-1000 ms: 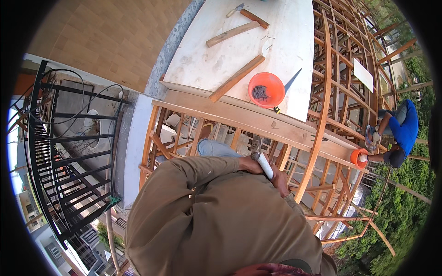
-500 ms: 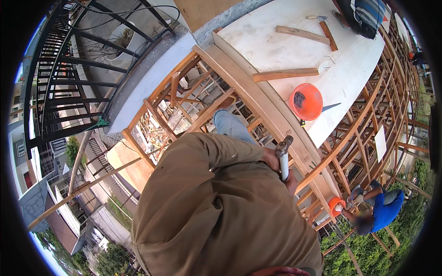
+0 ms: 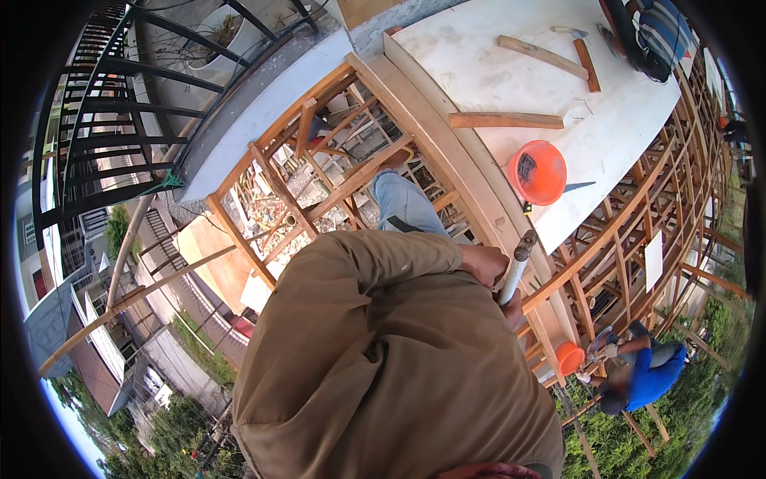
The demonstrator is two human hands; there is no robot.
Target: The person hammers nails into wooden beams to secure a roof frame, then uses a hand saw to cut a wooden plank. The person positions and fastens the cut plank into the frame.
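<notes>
My right hand (image 3: 514, 310) is closed round the white handle of a hammer (image 3: 517, 271), whose dark metal head (image 3: 527, 242) points up and away from me. My left hand (image 3: 484, 265) is curled closed just left of the hammer, beside the long wooden formwork beam (image 3: 459, 172). Whether it holds something small is hidden by its fingers. Both forearms are close to my body, the left in a brown sleeve. Beyond the beam, an orange bucket (image 3: 554, 180) with nails (image 3: 527, 168) in it stands on a white panel (image 3: 479, 80).
Wood strips (image 3: 507, 120) and a dark blade (image 3: 580, 187) lie on the panel. Left of the beam, an open timber frame (image 3: 263, 160) drops to rubble below. A black railing (image 3: 120, 152) stands far left. A co-worker in blue (image 3: 654, 375) crouches by another orange bucket (image 3: 569, 358).
The hammer's head has shifted right and its handle leans further that way. My left hand has moved slightly right and up. The co-worker's hand is no longer inside the lower bucket.
</notes>
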